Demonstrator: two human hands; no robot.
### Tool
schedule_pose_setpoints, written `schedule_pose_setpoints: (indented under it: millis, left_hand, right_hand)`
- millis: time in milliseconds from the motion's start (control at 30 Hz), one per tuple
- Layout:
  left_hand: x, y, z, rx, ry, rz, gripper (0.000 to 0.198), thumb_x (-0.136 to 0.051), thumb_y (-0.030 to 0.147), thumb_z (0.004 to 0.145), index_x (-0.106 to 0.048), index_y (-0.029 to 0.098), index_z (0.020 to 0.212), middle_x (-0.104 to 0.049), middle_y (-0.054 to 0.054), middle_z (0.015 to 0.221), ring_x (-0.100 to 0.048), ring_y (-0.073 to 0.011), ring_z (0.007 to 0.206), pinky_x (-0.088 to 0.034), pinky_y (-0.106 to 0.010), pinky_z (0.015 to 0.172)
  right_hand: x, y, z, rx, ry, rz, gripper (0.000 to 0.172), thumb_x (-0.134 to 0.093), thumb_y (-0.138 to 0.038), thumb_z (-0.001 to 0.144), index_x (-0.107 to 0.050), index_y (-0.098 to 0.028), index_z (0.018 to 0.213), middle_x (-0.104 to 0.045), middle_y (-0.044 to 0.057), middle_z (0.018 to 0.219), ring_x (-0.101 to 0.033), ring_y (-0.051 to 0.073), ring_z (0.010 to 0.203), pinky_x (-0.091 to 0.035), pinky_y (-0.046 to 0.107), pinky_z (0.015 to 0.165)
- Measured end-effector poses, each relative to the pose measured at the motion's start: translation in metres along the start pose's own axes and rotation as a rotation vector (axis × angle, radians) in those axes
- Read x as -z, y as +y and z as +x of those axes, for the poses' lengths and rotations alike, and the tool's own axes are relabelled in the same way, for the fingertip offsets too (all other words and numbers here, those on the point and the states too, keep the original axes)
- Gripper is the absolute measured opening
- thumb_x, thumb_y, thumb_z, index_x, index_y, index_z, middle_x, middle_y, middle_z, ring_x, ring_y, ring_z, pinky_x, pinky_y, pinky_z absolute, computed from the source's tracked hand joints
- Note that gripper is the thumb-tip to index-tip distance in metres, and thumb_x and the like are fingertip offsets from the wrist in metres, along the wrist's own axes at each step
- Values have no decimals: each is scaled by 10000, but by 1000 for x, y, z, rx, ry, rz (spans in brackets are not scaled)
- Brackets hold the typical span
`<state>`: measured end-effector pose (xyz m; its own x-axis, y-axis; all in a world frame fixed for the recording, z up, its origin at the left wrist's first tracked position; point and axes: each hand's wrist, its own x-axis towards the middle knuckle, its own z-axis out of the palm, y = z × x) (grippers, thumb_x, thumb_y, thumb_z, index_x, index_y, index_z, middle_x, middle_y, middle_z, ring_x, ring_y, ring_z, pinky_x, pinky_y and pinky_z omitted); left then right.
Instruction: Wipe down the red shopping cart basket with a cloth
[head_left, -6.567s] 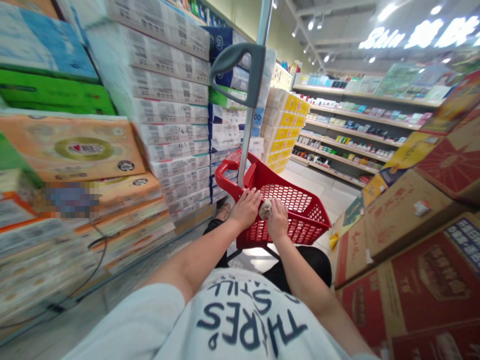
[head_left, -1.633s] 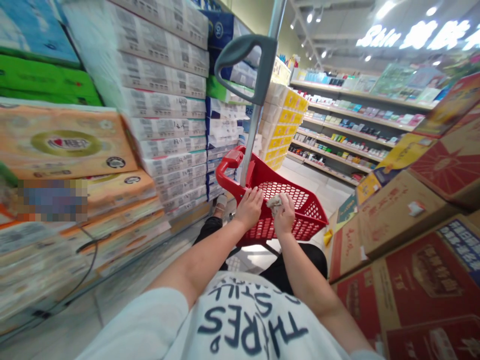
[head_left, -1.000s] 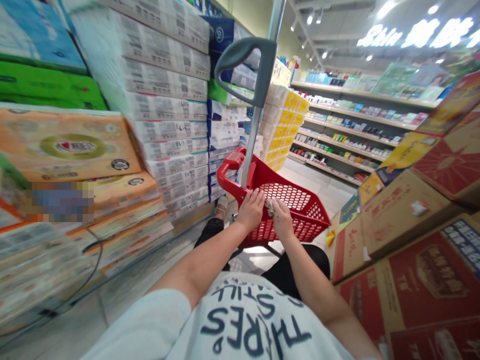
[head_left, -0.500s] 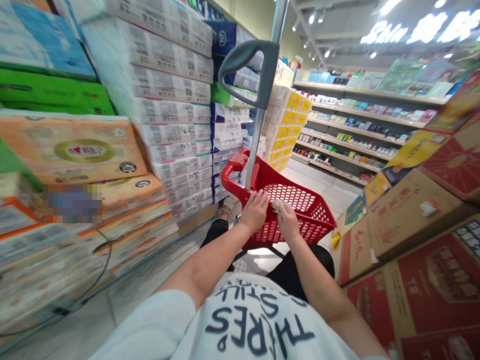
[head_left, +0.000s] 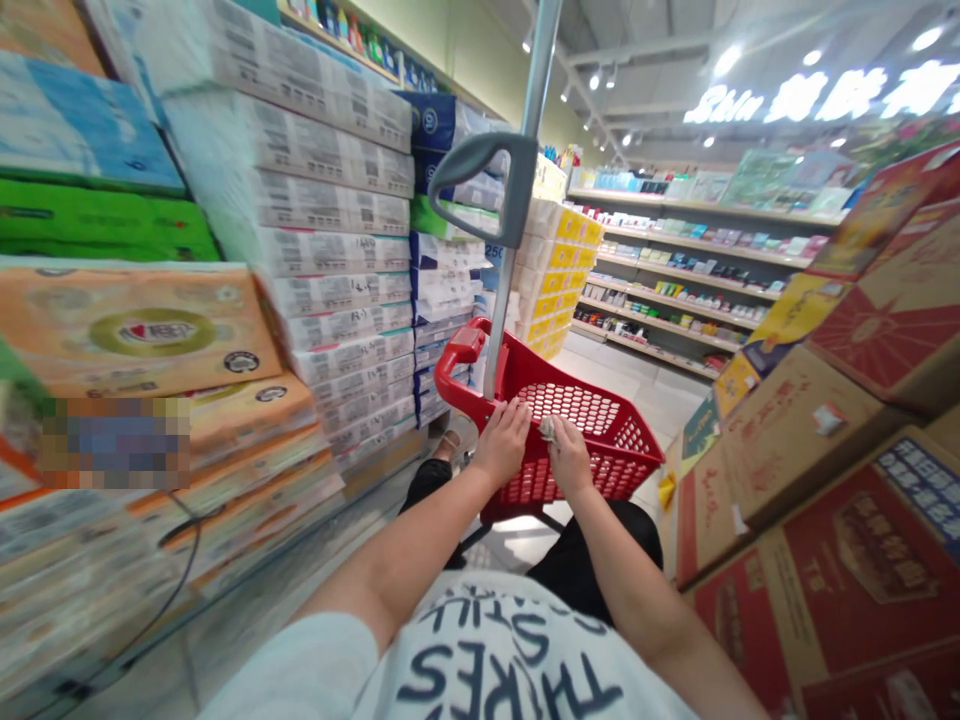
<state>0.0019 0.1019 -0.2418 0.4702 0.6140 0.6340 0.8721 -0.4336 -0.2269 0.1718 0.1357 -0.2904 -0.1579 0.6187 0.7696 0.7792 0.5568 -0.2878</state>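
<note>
On the near rim of one red basket (head_left: 600, 455), two hands: the left hand (head_left: 501, 445) lies palm down with fingers spread and straight, gripping nothing; the right hand (head_left: 570, 460), just beside it, is closed around one small pale crumpled wad (head_left: 547, 428), pressed against the rim. From the near left corner of the basket rises one metal pole (head_left: 504, 300) carrying one grey loop handle (head_left: 480, 185). Left of the basket: one column of white packs (head_left: 337, 240) with barcode labels, more than six high, print too small to read; further left, two orange packs (head_left: 142, 330) with an oval emblem, writing blurred; above them one green and one blue pack. Right of the basket: at least four cardboard boxes (head_left: 787, 440), red-printed, text unreadable. Beyond the basket: one stack of yellow packs (head_left: 559, 285) and shelves (head_left: 675, 300) of small goods. Below the basket: one white shirt (head_left: 495, 660), dark letters "THRES" seen upside down.
</note>
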Motion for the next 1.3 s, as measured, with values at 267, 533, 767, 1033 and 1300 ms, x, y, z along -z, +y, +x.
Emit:
schedule_pose_setpoints:
  millis: [267, 533, 767, 1033, 1300]
  left_hand:
    - [-2, 0, 5, 1, -15, -11, 503, -373, 173, 894, -450, 44, 1374, -426, -127, 1460, -293, -298, 1399, -226, -462, 1161]
    - [-5, 0, 6, 13, -15, -7, 515, -389, 175, 879, -449, 41, 1373, -422, -142, 1460, -286, -313, 1400, -217, -484, 1158]
    - [-4, -1, 7, -11, -13, 0, 513, -384, 171, 883, -450, 23, 1370, -439, -142, 1448, -314, -331, 1381, -224, -483, 1157]
    - [-7, -4, 5, -19, -11, -33, 527, -390, 181, 877, -443, 42, 1382, -413, -142, 1466, -294, -315, 1394, -212, -489, 1162]
    - [-6, 0, 8, 28, -6, -62, 534, -395, 174, 863, -444, 33, 1376, -427, -153, 1454, -264, -312, 1409, -170, -492, 1178]
  right_hand:
    - [0, -1, -1, 13, -18, 22, 471, -365, -124, 888, -512, -163, 1334, -499, 126, 1381, -406, 217, 1327, -367, 451, 1110]
    - [1, 0, 2, 32, -26, 1, 478, -365, -106, 869, -521, -160, 1317, -544, 128, 1321, -419, 230, 1290, -364, 455, 1099]
    - [19, 28, -7, -185, 83, -57, 420, -406, -99, 819, -609, -189, 1176, -619, 115, 1157, -508, 252, 1128, -406, 491, 1017]
    - [8, 0, 3, -16, -38, 58, 483, -386, -97, 824, -549, -190, 1269, -555, 105, 1290, -443, 219, 1241, -363, 427, 1075]
    - [15, 18, -8, -171, 30, -77, 439, -424, -134, 820, -569, -178, 1232, -578, 119, 1234, -429, 263, 1225, -320, 494, 1082]
